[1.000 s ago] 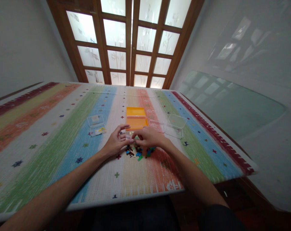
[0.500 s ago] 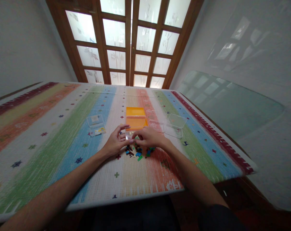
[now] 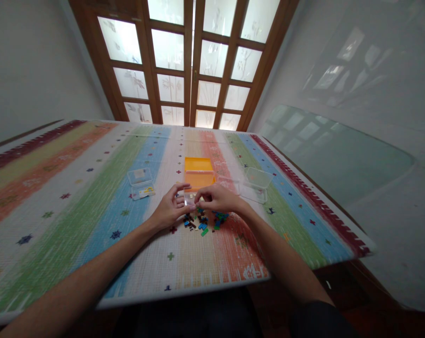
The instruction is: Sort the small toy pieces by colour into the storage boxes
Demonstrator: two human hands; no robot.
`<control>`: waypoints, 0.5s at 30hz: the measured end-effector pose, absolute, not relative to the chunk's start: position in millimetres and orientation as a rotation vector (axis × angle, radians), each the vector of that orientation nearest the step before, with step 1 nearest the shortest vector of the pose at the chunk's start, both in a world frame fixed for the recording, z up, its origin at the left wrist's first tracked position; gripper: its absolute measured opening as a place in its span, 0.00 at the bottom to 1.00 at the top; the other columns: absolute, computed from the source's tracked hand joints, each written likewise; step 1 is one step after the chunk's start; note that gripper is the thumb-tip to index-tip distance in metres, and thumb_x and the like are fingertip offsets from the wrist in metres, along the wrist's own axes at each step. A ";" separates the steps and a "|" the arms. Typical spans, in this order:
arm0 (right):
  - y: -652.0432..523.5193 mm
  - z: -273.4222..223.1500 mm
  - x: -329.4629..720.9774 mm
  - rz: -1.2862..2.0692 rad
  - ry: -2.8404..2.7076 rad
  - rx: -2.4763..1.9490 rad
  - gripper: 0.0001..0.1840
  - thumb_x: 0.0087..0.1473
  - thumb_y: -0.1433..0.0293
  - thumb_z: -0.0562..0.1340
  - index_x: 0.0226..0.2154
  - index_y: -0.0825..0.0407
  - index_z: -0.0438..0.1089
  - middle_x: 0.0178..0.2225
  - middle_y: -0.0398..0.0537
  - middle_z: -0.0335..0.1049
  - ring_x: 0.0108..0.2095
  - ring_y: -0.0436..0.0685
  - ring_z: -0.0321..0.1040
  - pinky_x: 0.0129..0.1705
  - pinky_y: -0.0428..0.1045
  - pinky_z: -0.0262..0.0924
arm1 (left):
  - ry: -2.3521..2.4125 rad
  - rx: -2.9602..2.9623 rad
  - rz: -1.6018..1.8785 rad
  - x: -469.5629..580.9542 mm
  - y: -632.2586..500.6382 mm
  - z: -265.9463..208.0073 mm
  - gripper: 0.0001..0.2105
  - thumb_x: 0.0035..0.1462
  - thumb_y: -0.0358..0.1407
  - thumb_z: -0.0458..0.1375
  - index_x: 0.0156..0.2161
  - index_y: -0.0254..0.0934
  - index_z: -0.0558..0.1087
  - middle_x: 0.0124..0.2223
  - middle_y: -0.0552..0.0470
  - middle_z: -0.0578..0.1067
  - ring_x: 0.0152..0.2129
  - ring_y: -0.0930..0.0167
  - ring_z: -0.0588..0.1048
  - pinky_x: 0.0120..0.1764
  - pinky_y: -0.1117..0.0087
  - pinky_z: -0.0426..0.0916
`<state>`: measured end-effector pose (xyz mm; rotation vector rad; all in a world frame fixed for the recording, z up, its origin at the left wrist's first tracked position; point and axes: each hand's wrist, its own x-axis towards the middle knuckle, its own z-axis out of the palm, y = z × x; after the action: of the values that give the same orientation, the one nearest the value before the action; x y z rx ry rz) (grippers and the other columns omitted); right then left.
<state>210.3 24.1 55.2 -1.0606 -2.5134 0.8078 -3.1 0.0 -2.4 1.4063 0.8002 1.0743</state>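
A small clear plastic box (image 3: pixel 188 199) lies at the middle of the table with a few pale bits in it. My left hand (image 3: pixel 172 205) is curled around its left side, thumb at the near edge and index finger at the far edge. Over the box's right part, my right hand (image 3: pixel 217 199) has thumb and index finger pinched together; anything between them is too small to make out. Just below both hands is a loose pile of small toy building bricks (image 3: pixel 203 226) in blue, green, brown and black. My right hand hides part of the box.
Behind the hands lies an open orange case (image 3: pixel 198 164). An open clear box with yellow pieces (image 3: pixel 142 191) stands to the left, and another open clear box (image 3: pixel 254 191) to the right. A striped cloth (image 3: pixel 138 263) covers the table.
My right hand has shifted slightly to the right and up, uncovering more blue and green bricks at the pile's right side. My left hand stays at the clear box.
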 end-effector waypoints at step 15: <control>22.3 57.7 206.3 0.763 -2.527 -1.100 0.07 0.60 0.72 0.63 0.38 0.57 0.77 0.22 0.37 0.62 0.23 0.47 0.55 0.30 0.44 0.47 | 0.792 1.351 1.073 -1.6 0.4 -1.9 0.32 0.46 0.36 0.74 0.55 0.38 0.66 0.62 0.40 0.68 0.40 0.69 0.81 0.44 0.66 0.78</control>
<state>206.3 22.3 57.7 -1.1002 -2.5275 0.7627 -1.6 0.4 -1.9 1.3507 0.7920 1.0730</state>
